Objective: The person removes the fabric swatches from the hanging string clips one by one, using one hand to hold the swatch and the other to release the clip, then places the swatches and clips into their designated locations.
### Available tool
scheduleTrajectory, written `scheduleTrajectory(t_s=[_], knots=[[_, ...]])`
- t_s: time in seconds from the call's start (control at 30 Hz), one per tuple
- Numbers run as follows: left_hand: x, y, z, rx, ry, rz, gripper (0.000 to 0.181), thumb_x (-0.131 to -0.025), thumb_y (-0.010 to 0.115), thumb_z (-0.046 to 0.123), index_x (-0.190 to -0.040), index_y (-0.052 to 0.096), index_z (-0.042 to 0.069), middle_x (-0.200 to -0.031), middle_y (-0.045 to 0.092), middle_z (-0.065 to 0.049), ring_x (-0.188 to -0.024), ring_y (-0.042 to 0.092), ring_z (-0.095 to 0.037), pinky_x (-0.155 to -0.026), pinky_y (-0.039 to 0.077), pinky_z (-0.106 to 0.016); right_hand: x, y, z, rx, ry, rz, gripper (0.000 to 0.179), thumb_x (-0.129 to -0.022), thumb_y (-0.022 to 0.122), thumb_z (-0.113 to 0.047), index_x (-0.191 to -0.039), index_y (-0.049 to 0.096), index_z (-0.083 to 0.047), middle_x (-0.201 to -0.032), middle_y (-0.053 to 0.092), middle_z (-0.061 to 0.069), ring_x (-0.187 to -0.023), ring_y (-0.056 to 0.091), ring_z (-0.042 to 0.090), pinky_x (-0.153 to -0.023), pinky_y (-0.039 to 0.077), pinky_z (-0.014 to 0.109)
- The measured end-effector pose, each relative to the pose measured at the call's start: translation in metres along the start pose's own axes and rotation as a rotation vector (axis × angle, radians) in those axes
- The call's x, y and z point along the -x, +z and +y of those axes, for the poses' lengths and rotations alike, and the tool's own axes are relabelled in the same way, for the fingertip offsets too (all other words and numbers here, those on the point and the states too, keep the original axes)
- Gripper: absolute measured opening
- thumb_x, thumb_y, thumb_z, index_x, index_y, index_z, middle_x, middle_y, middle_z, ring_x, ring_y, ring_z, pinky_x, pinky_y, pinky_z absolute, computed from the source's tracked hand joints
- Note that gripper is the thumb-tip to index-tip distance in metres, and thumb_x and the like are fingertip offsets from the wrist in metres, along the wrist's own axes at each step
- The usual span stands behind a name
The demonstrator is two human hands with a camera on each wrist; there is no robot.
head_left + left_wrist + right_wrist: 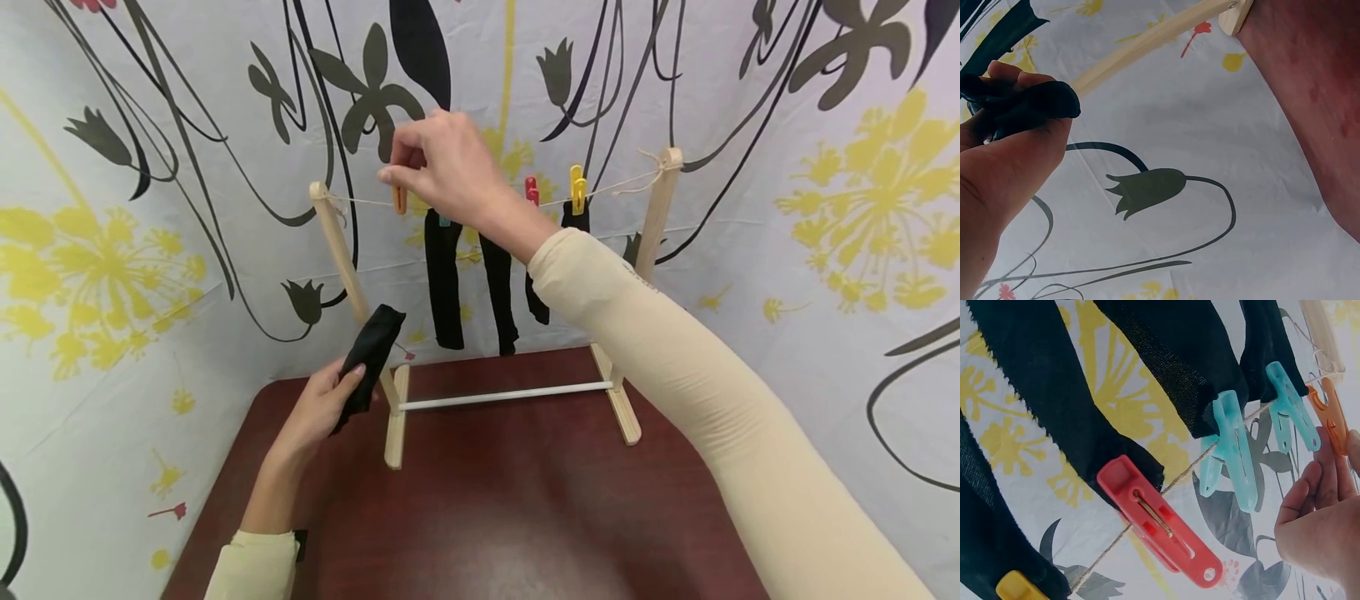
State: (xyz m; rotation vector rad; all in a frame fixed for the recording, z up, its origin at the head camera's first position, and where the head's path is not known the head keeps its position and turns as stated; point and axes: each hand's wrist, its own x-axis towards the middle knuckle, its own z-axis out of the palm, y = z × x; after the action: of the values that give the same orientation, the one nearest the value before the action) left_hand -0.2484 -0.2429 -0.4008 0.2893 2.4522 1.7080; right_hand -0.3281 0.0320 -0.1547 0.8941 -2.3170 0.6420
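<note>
My left hand (303,421) holds a folded piece of black cloth (372,350), thumb on its near side, left of the wooden stand. Up at the string (633,182), my right hand (453,171) pinches an orange clothespin (1336,422) near the left post. Beside it, two turquoise clothespins (1235,450) sit on the string, then a red clothespin (1160,519) and a yellow clothespin (577,190). Black cloth strips (444,283) hang from these pins. In the head view my right hand and forearm hide part of the string.
The stand has a left post (341,250), a right post (658,217) and a white crossbar (502,396) low between its feet. It stands on a dark red table (480,500). A flower-printed white sheet (735,275) hangs behind and at both sides.
</note>
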Motion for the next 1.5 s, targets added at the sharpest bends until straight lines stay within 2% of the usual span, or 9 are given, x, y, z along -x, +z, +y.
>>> scheduleTrajectory(t_s=[0.2, 0.33, 0.5, 0.8, 1.1, 1.23, 1.33, 1.4, 1.5], knots=[[0.004, 0.001, -0.005, -0.005, 0.001, 0.0, 0.053, -0.114, 0.047, 0.039, -0.149, 0.052, -0.001, -0.106, 0.072, -0.011, -0.094, 0.071, -0.012, -0.081, 0.058, -0.029, 0.011, -0.004, 0.001, -0.011, -0.016, 0.032, 0.027, -0.097, 0.079, -0.038, -0.086, 0.075, -0.013, -0.082, 0.073, 0.0, -0.085, 0.055, 0.014, -0.087, 0.042, 0.03], [0.008, 0.001, -0.009, -0.008, -0.006, 0.012, 0.06, -0.113, 0.046, 0.048, -0.157, 0.047, 0.007, -0.13, 0.067, -0.021, -0.101, 0.07, -0.012, -0.084, 0.059, -0.029, 0.023, -0.008, 0.001, -0.024, -0.024, 0.033, 0.028, -0.094, 0.081, -0.039, -0.085, 0.074, -0.013, -0.081, 0.074, -0.001, -0.085, 0.056, 0.015, -0.089, 0.042, 0.031], [0.013, 0.0, -0.012, -0.01, 0.002, 0.002, 0.062, -0.113, 0.045, 0.05, -0.162, 0.042, 0.012, -0.154, 0.053, -0.024, -0.111, 0.067, -0.008, -0.089, 0.059, -0.026, 0.043, -0.013, 0.0, -0.026, -0.072, 0.03, 0.027, -0.095, 0.081, -0.038, -0.086, 0.075, -0.014, -0.081, 0.077, -0.002, -0.084, 0.053, 0.018, -0.08, 0.043, 0.031], [0.02, -0.004, -0.013, -0.05, -0.005, 0.024, 0.06, -0.113, 0.047, 0.047, -0.16, 0.045, 0.011, -0.156, 0.052, -0.023, -0.125, 0.066, -0.027, -0.092, 0.06, -0.031, 0.074, -0.023, -0.006, 0.042, -0.18, -0.046, 0.025, -0.096, 0.081, -0.036, -0.08, 0.073, -0.017, -0.076, 0.074, -0.005, -0.078, 0.051, 0.02, -0.072, 0.043, 0.032], [0.022, -0.004, -0.013, -0.042, -0.037, 0.045, 0.062, -0.112, 0.048, 0.051, -0.161, 0.045, 0.013, -0.154, 0.054, -0.022, -0.123, 0.066, -0.027, -0.092, 0.06, -0.032, 0.11, -0.024, -0.002, 0.038, -0.223, -0.053, 0.022, -0.092, 0.084, -0.036, -0.081, 0.074, -0.02, -0.076, 0.072, -0.006, -0.077, 0.051, 0.015, -0.068, 0.044, 0.031], [0.029, -0.002, -0.015, -0.017, -0.072, 0.021, 0.071, -0.113, 0.038, 0.055, -0.167, 0.031, 0.008, -0.169, 0.037, -0.022, -0.15, 0.046, -0.041, -0.118, 0.046, -0.052, 0.131, -0.02, 0.005, 0.021, -0.244, -0.064, 0.022, -0.089, 0.088, -0.034, -0.079, 0.073, -0.021, -0.073, 0.07, -0.009, -0.076, 0.05, 0.011, -0.065, 0.044, 0.027], [0.033, -0.002, -0.015, -0.014, -0.073, 0.026, 0.075, -0.114, 0.031, 0.055, -0.168, 0.023, 0.003, -0.175, 0.024, -0.021, -0.161, 0.027, -0.038, -0.128, 0.028, -0.058, 0.147, -0.018, 0.01, 0.042, -0.236, -0.089, 0.023, -0.087, 0.089, -0.034, -0.078, 0.071, -0.023, -0.073, 0.067, -0.012, -0.076, 0.049, 0.009, -0.065, 0.044, 0.027], [0.035, -0.004, -0.016, -0.027, -0.058, 0.044, 0.072, -0.115, 0.033, 0.052, -0.166, 0.028, 0.003, -0.172, 0.03, -0.021, -0.157, 0.035, -0.035, -0.126, 0.037, -0.05, 0.157, -0.018, 0.014, 0.053, -0.224, -0.11, 0.023, -0.087, 0.089, -0.035, -0.079, 0.071, -0.024, -0.074, 0.067, -0.013, -0.077, 0.049, 0.008, -0.064, 0.044, 0.027], [0.035, -0.006, -0.017, -0.036, -0.03, 0.072, 0.061, -0.115, 0.04, 0.047, -0.157, 0.046, 0.004, -0.151, 0.055, -0.023, -0.128, 0.063, -0.024, -0.101, 0.056, -0.035, 0.172, -0.017, 0.021, 0.073, -0.197, -0.135, 0.021, -0.087, 0.089, -0.036, -0.082, 0.072, -0.024, -0.078, 0.068, -0.013, -0.08, 0.049, 0.007, -0.064, 0.046, 0.026]])
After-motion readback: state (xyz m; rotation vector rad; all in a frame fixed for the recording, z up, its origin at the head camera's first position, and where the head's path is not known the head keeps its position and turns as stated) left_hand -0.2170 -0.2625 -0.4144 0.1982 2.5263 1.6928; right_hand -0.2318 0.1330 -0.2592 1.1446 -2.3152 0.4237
